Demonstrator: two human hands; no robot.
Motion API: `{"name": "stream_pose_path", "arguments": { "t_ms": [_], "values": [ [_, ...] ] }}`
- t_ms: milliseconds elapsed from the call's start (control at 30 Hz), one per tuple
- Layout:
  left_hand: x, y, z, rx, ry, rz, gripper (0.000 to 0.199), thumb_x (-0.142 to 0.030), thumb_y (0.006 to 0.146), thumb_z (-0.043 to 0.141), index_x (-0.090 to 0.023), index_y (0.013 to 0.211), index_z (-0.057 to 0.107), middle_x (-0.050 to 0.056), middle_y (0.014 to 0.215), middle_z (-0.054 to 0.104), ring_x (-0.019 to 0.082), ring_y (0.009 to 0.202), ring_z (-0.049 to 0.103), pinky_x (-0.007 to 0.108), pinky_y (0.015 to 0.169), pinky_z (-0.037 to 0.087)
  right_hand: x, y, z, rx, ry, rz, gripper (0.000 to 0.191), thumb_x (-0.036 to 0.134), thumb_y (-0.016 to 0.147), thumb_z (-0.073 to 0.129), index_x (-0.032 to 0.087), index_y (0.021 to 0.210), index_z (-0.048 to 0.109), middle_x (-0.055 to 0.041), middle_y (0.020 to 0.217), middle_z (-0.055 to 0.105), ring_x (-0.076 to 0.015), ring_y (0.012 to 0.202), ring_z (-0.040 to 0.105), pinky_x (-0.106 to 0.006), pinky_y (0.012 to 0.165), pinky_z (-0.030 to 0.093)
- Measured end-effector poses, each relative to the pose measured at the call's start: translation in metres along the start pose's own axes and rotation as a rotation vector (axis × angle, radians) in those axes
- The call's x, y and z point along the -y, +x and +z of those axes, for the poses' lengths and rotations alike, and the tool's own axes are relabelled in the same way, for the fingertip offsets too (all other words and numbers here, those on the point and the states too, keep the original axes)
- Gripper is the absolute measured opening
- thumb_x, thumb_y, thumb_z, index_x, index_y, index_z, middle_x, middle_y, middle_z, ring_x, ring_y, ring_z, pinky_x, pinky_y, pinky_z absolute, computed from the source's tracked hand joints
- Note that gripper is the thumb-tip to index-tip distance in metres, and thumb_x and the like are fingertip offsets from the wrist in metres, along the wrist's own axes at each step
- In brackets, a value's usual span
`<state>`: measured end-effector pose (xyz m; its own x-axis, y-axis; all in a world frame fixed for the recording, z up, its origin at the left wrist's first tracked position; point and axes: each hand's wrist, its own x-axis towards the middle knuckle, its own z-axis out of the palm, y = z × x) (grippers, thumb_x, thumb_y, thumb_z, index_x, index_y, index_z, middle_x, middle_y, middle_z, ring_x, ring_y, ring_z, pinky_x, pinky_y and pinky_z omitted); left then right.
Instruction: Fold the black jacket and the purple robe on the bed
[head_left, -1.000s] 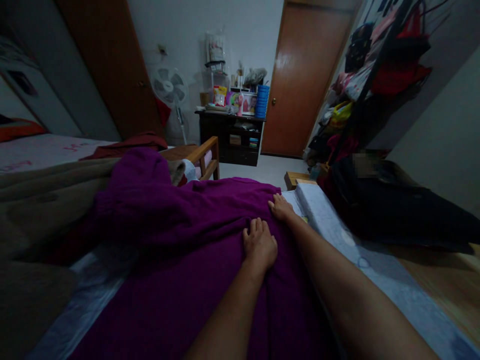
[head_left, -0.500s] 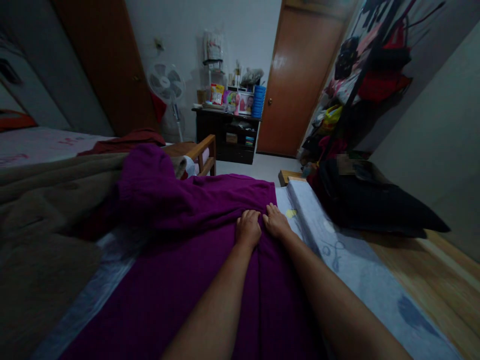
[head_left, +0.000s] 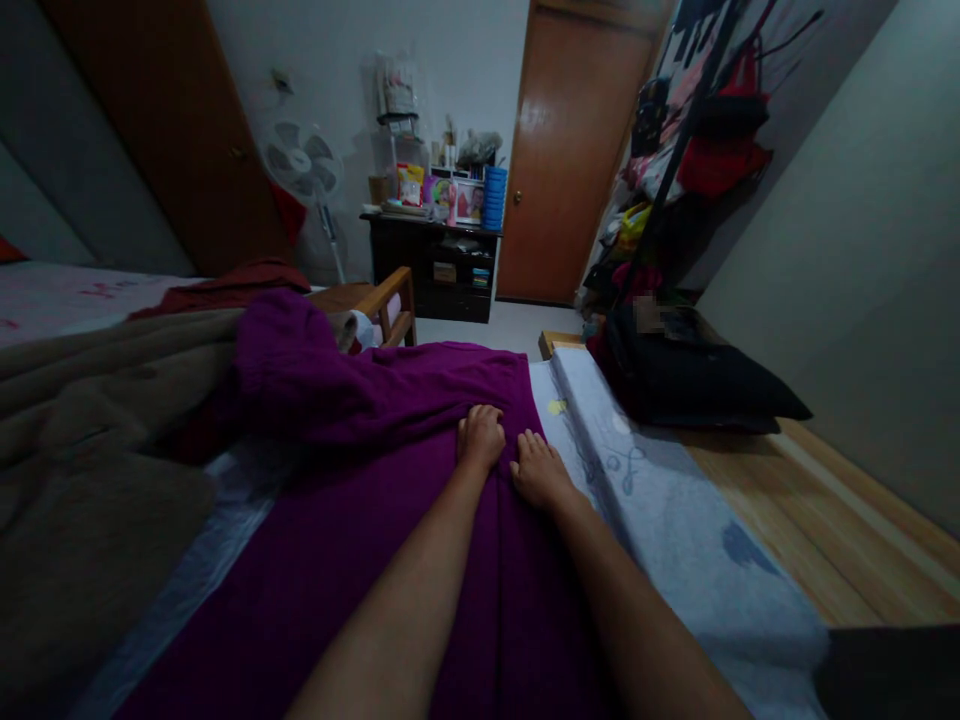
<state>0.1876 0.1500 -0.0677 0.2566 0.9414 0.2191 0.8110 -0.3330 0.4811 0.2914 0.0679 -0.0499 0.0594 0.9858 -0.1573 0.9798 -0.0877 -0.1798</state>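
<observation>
On pale bedding (head_left: 667, 530), purple garment (head_left: 375, 540), hands (head_left: 481, 438) (head_left: 538, 470) palm-down atop, half-curled, grip unclear, fan (head_left: 301, 160), wooden door (head_left: 570, 160) beyond

Garment (head_left: 375, 560), one: plain deep purple, soft matte fabric. Spread lengthwise over a pale patterned sheet (head_left: 660, 550); main body largely flat and smooth, near end running out of view at the bottom. A straight dark line, seam or edge not distinguishable, runs lengthwise down the right part. Far end squared at its right corner. Sleeve-like section extends leftward, rumpled and raised, with gathered ribbing toward its end, beside a brown fleecy cloth (head_left: 120, 440). Creases fan from mid-upper body toward this section.
</observation>
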Motion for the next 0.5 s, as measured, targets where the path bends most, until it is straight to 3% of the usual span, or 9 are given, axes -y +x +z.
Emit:
{"name": "stream_pose_path", "arguments": {
  "t_ms": [233, 400, 500],
  "values": [
    [-0.001, -0.001, 0.001, -0.003, 0.034, 0.038, 0.03, -0.024, 0.086, 0.048, -0.02, 0.111, 0.063, 0.007, 0.122, 0.063, 0.021, 0.121, 0.047, 0.035, 0.1, 0.037, 0.003, -0.063, 0.017, -0.1, 0.021, -0.008, 0.066, 0.044, 0.094, 0.037, 0.007, 0.149, 0.032, -0.0173, 0.157, 0.019, -0.0309, 0.145, 0.018, -0.045, 0.116, 0.016],
    [-0.003, 0.002, -0.004, 0.137, 0.111, 0.056, 0.039, -0.031, 0.089, 0.046, -0.018, 0.124, 0.057, 0.01, 0.135, 0.055, 0.022, 0.129, 0.041, 0.037, 0.104, 0.036, 0.005, -0.102, 0.027, -0.144, 0.028, -0.055, 0.065, 0.046, 0.093, 0.04, 0.011, 0.148, 0.035, -0.0147, 0.157, 0.021, -0.0296, 0.146, 0.015, -0.048, 0.117, 0.013],
    [-0.008, -0.007, -0.009, 0.201, 0.153, 0.094, 0.053, -0.038, 0.087, 0.052, -0.018, 0.136, 0.047, 0.011, 0.15, 0.039, 0.025, 0.139, 0.03, 0.041, 0.108, 0.033, 0.006, -0.116, 0.029, -0.174, 0.038, -0.08, 0.063, 0.044, 0.093, 0.04, 0.012, 0.148, 0.036, -0.0132, 0.157, 0.023, -0.0285, 0.146, 0.015, -0.048, 0.118, 0.012]
  ]
}}
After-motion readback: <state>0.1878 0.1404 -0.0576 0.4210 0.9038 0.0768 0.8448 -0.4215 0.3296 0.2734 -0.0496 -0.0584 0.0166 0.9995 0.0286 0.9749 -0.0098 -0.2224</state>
